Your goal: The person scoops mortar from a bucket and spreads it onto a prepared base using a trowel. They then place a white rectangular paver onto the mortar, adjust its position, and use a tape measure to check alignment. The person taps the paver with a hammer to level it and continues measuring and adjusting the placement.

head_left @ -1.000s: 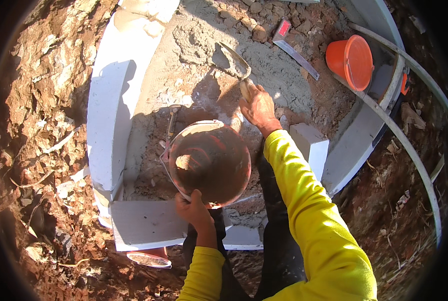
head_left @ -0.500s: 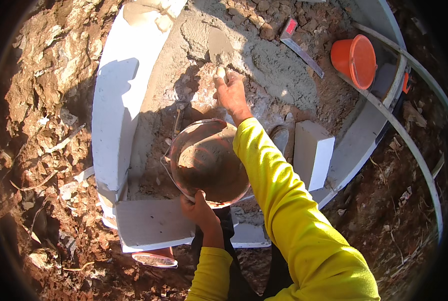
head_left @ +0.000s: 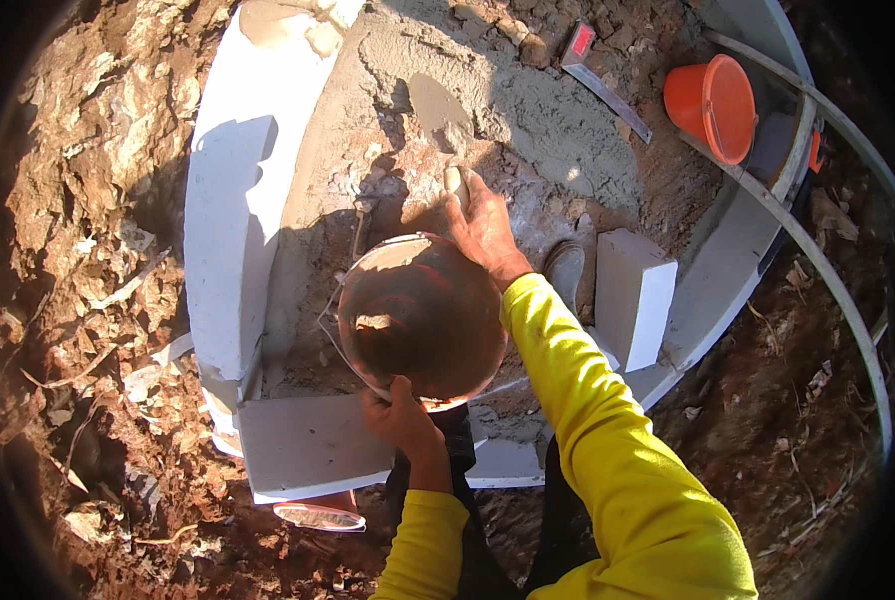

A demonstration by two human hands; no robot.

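My left hand (head_left: 404,425) is closed on the near rim of a mortar-smeared round bucket (head_left: 422,330), whose inside lies mostly in dark shadow. Beyond the bucket's far right rim, my right hand (head_left: 482,230) is closed around the pale handle of a trowel (head_left: 437,108). Its grey, mortar-coated blade points away from me, over the wet grey mortar (head_left: 557,130) spread on the ground. Next to the bucket's left side, a thin tool with a handle (head_left: 359,228) lies on the soil, partly in shade. My boot (head_left: 565,272) shows to the right of the bucket.
White blocks (head_left: 229,240) form a wall on the left, and another block (head_left: 632,298) stands at right. An orange bucket (head_left: 709,108) rests by the right-hand wall, near curved strips (head_left: 817,260). A metal square (head_left: 607,95) lies on the soil at the far side.
My right hand has drawn back toward me with the trowel, closer to the bucket's rim. My left hand keeps its grip, and the bucket's inside looks darker.
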